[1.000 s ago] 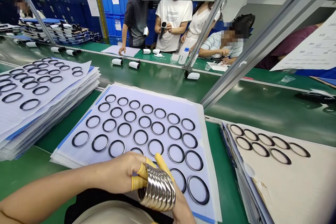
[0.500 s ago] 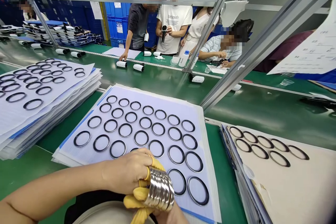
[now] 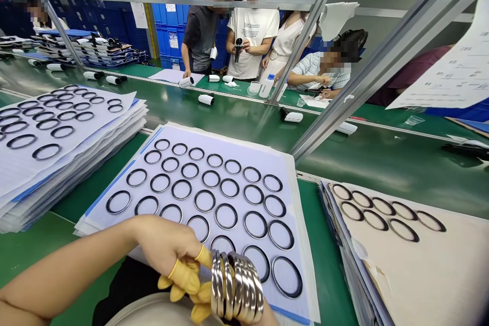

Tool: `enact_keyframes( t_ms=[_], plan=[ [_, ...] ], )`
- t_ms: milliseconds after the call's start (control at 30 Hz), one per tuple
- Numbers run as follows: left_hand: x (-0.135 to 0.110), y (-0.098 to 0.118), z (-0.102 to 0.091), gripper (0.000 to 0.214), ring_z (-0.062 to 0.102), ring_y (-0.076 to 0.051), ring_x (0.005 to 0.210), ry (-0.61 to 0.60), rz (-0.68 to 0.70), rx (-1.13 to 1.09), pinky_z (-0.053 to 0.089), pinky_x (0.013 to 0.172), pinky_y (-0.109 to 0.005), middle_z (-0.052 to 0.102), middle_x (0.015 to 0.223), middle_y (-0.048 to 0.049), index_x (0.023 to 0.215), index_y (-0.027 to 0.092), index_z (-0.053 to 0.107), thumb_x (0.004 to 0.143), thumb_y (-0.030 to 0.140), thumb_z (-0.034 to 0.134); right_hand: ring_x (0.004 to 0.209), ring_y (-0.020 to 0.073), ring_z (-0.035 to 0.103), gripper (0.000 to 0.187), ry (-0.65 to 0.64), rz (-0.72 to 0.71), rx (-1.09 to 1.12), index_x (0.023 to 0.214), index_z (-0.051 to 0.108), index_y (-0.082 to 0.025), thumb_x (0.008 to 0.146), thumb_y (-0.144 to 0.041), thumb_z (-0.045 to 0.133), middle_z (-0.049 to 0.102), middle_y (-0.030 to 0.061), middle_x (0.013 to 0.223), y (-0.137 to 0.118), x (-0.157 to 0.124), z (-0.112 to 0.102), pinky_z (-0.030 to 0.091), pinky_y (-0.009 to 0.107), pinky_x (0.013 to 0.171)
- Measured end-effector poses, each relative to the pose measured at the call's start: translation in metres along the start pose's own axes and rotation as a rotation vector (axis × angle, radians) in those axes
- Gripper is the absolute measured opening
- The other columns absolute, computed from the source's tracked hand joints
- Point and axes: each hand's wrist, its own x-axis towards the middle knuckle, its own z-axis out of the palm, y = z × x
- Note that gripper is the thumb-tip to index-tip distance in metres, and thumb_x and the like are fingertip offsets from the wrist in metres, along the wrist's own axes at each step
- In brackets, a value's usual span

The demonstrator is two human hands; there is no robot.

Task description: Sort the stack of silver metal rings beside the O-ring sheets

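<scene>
Gripping a stack of metal rings (image 3: 237, 285) in the left hand (image 3: 171, 257), low at the near edge of the view, over the near side of a white sheet (image 3: 267, 160).

Curling the yellow-capped fingers (image 3: 185, 277) shut on the left end of the stack. Holding the rings on edge, side by side and slightly fanned.

Catching only a sliver of the right hand (image 3: 270, 321) beneath the stack. Not managing to tell whether closing on the rings or merely propping them.

Noting rows of black rings (image 3: 273, 276) stuck across the sheet, the nearest row just beyond the stack. Not finding any metal ring lying on the sheet.

Noting also:
- a pile of similar sheets (image 3: 76, 147) to the left
- a beige-topped pile (image 3: 420, 275) to the right
- a green belt (image 3: 229, 117) beyond, carrying white cylinders (image 3: 206, 99)
- people working on the belt's far side

Judging the step as squaring and readying the stack in hand over the sheet, not yet parting a single ring.

Needing, for the next move:
- a free fingertip to peel one ring off the end
- a firm pinch on the rest, against fanning and slipping
- the ring lined up squarely over a black ring, if pairing them
</scene>
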Motion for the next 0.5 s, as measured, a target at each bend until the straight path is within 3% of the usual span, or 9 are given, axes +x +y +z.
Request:
enact_keyframes(
  t_ms=[133,300,500],
  plan=[
    [0.0,0.003,0.002,0.032,0.048,-0.01,0.036,-0.05,0.031,-0.159,0.042,0.037,-0.017,0.058,0.049,0.0031,0.09,0.017,0.056,0.079,0.045,0.065,0.11,0.0382,0.064,0.09,0.027,-0.012,-0.134,0.13,0.052,-0.027,0.051,-0.057,0.084,0.066,0.0137,0.126,0.016,-0.003,-0.015,0.051,0.051,0.091],
    [0.001,0.007,0.006,0.038,0.044,-0.011,0.032,-0.102,0.083,-0.197,0.041,0.036,-0.017,0.056,0.045,0.004,0.096,0.016,0.056,0.082,0.051,0.061,0.114,0.0375,0.061,0.09,0.039,-0.035,-0.27,0.133,0.05,-0.027,0.055,-0.062,0.079,0.066,0.013,0.125,0.028,-0.006,-0.028,0.05,0.049,0.093],
    [0.007,0.005,0.009,0.033,0.039,-0.01,0.027,-0.077,0.16,-0.192,0.036,0.034,-0.017,0.047,0.039,0.0075,0.093,0.017,0.055,0.083,0.048,0.061,0.114,0.0385,0.061,0.088,-0.001,-0.094,-0.403,0.13,0.055,-0.027,0.055,-0.068,0.074,0.067,0.0121,0.122,0.016,0.008,-0.017,0.047,0.051,0.096]
  ],
)
